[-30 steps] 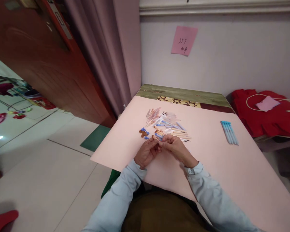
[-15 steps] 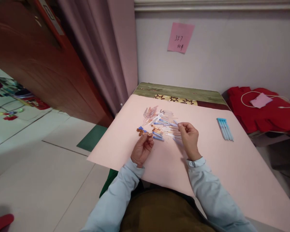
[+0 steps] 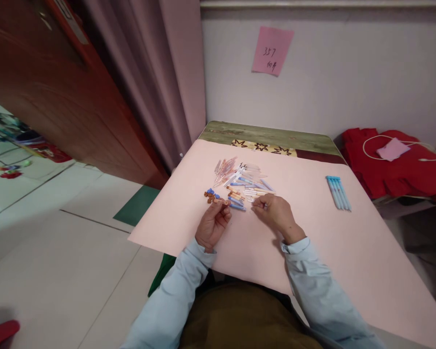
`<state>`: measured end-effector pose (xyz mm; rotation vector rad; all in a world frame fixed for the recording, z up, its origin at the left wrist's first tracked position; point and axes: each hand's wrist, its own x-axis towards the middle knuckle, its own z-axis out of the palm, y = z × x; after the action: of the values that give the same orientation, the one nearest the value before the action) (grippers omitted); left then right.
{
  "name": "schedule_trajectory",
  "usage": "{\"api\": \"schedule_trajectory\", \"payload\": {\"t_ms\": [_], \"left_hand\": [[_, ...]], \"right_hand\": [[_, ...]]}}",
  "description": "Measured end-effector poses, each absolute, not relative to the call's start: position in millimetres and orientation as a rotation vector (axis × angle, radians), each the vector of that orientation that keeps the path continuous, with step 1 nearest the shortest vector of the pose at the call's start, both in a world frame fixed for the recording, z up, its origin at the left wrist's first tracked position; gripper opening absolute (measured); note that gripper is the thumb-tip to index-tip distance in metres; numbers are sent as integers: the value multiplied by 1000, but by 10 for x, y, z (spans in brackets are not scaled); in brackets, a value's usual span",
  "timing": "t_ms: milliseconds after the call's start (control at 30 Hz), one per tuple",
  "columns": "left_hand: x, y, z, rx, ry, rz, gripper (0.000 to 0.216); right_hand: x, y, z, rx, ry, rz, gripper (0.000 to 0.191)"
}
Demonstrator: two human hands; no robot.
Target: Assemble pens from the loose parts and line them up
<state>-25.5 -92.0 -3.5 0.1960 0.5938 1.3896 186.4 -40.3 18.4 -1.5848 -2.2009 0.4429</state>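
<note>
My left hand (image 3: 213, 224) is closed in a pinch on a small brown pen part (image 3: 225, 202), just in front of a little heap of brown and blue pieces (image 3: 210, 195). To the right, my right hand (image 3: 276, 213) has its fingertips pinched together close to the near ends of some thin white sticks (image 3: 252, 192). Whatever those fingertips hold, if anything, is too small to make out. Between the hands lie short blue and orange-brown pen barrels (image 3: 236, 199). Behind them are clear pen tubes (image 3: 254, 172) and slim white, dark-tipped refills (image 3: 236, 174).
Several light-blue pens (image 3: 338, 194) lie side by side at the right of the pink-covered table (image 3: 312, 271). Red cloth (image 3: 396, 169) with a cord and pink paper is beyond its right edge. A brown door (image 3: 76, 106) and mauve curtain (image 3: 174, 72) stand at the left.
My right hand has moved left and down, from beside a bluish barrel to the near ends of the white sticks. My left hand keeps its pinch in about the same place.
</note>
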Motion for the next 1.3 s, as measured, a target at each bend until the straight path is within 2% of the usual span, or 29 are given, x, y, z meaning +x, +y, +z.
{"api": "schedule_trajectory", "payload": {"t_ms": [367, 533, 733, 833, 933, 1100, 1300], "left_hand": [[-259, -920, -72, 214, 581, 1393, 11], [-251, -922, -56, 215, 596, 1376, 6], [-212, -936, 8, 227, 632, 1310, 5], [-196, -944, 12, 275, 624, 1279, 8], [-184, -950, 4, 326, 599, 1263, 16], [-178, -958, -7, 371, 591, 1242, 20], [-189, -955, -33, 354, 583, 1253, 23]], "right_hand": [[1826, -459, 178, -1464, -2303, 544, 13], [1808, -466, 204, -1427, -2269, 583, 8], [1653, -543, 251, -1086, -1615, 1191, 21], [1544, -620, 257, -955, -1451, 1337, 26], [1487, -664, 227, -915, -1531, 1310, 24], [1488, -656, 173, -921, -1712, 1067, 18], [1495, -655, 185, -927, -1781, 1030, 17]]}}
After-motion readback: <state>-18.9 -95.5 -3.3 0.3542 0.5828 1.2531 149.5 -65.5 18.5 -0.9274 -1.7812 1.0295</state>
